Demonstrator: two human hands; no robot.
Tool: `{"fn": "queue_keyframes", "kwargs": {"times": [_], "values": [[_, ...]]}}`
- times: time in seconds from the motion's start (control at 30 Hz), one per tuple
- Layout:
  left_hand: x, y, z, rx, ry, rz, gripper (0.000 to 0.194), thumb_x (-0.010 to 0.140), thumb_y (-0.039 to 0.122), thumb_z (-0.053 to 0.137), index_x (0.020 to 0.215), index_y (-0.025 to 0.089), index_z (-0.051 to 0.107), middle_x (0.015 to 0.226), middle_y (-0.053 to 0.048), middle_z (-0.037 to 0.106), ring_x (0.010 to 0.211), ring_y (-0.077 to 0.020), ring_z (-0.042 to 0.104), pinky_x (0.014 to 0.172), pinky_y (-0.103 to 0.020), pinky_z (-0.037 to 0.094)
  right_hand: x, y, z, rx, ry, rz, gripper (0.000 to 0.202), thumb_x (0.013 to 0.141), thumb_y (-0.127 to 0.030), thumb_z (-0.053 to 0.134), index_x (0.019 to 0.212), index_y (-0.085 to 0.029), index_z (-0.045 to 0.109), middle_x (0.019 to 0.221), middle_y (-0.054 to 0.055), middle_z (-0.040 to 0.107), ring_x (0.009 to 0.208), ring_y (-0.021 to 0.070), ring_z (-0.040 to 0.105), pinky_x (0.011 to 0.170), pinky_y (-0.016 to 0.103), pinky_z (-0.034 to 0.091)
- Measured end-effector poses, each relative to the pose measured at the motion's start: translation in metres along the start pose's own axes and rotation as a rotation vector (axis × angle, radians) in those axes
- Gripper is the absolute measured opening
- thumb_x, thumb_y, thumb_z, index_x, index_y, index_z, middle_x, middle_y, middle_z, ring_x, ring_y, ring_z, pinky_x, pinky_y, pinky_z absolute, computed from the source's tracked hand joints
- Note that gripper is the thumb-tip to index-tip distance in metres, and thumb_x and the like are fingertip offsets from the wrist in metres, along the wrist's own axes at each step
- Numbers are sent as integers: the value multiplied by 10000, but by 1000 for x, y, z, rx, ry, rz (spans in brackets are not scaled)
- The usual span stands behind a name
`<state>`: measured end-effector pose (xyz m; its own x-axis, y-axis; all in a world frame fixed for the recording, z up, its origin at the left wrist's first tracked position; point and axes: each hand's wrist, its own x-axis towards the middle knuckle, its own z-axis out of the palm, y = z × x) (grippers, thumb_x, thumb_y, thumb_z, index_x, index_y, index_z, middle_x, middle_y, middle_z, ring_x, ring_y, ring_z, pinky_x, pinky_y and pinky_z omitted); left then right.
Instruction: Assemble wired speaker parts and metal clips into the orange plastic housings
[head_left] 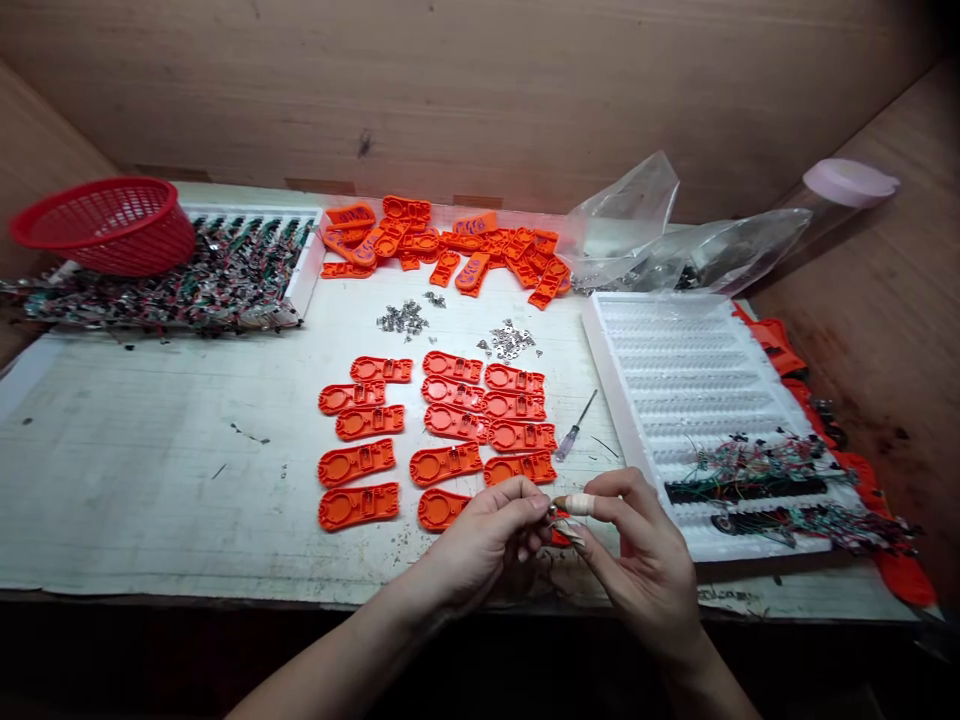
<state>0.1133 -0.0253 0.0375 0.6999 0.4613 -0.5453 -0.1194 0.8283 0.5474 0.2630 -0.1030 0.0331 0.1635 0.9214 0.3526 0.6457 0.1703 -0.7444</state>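
My left hand (499,530) and my right hand (637,555) meet above the table's front edge. Their fingertips pinch together on a tiny metallic piece (553,509), too small to name, and the left fingers are curled. Tape wraps the right index finger, and the thumb tip looks wrapped too. Just beyond the hands lie several orange plastic shell halves (446,465) in rough columns, hollow side up. The hands partly cover the nearest ones. A small screwdriver (576,428) with a clear handle rests to the right of the shells.
Small metal plates form two piles (510,340). More orange shells (465,245) are heaped behind. At right stands a white foam tray (637,400) with wired parts (757,490); plastic bags (675,240) lie behind it. A red basket (105,225) sits on another wire-filled tray (304,275).
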Motion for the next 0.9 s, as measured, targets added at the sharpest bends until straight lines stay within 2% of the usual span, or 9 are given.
{"fn": "queue_keyframes", "kwargs": {"times": [0.23, 0.3, 0.4, 0.5, 0.63, 0.9], "values": [[-4, -3, 6, -68, 42, -3, 238, 715, 327, 687, 686, 140, 542, 571, 31, 479, 503, -58, 368, 483, -190, 245, 3, -3, -6, -339, 66, -377, 170, 826, -82, 563, 941, -205, 587, 837, 26, 579, 785, 171, 537, 740, 375, 336], [-5, -9, 7, -212, 88, 64, 218, 766, 334, 640, 726, 132, 569, 632, 2, 522, 547, -74, 418, 509, -188, 300, -1, 5, -5, -324, 35, -314, 156, 842, -82, 529, 956, -183, 564, 855, 42, 566, 804, 179, 522, 739, 374, 342], [-4, -18, 8, -507, 148, 197, 171, 826, 290, 558, 757, 135, 579, 708, -21, 544, 612, -96, 468, 564, -196, 369, -12, 21, -2, -225, -154, -143, 136, 862, -82, 476, 943, -178, 527, 864, 53, 534, 832, 192, 494, 726, 370, 360], [3, -26, 9, -652, 164, 230, 223, 891, 262, 457, 762, 129, 582, 751, -49, 554, 657, -121, 499, 606, -218, 411, -21, 32, 4, -150, -244, -107, 135, 866, -67, 454, 914, -185, 501, 876, 57, 516, 825, 193, 471, 706, 361, 382], [12, -33, 6, -689, 211, 272, 281, 928, 252, 401, 778, 120, 598, 778, -68, 566, 699, -136, 518, 666, -236, 442, -25, 34, 12, -43, -238, -130, 190, 857, -22, 447, 961, -175, 491, 879, 66, 491, 823, 190, 449, 684, 337, 424], [13, -38, 3, -642, 180, 326, 278, 931, 259, 407, 812, 125, 620, 772, -67, 577, 701, -140, 521, 672, -235, 443, -23, 34, 17, -101, -228, -222, 229, 845, 7, 458, 1007, -143, 519, 889, 88, 516, 798, 189, 439, 666, 345, 449]]}}
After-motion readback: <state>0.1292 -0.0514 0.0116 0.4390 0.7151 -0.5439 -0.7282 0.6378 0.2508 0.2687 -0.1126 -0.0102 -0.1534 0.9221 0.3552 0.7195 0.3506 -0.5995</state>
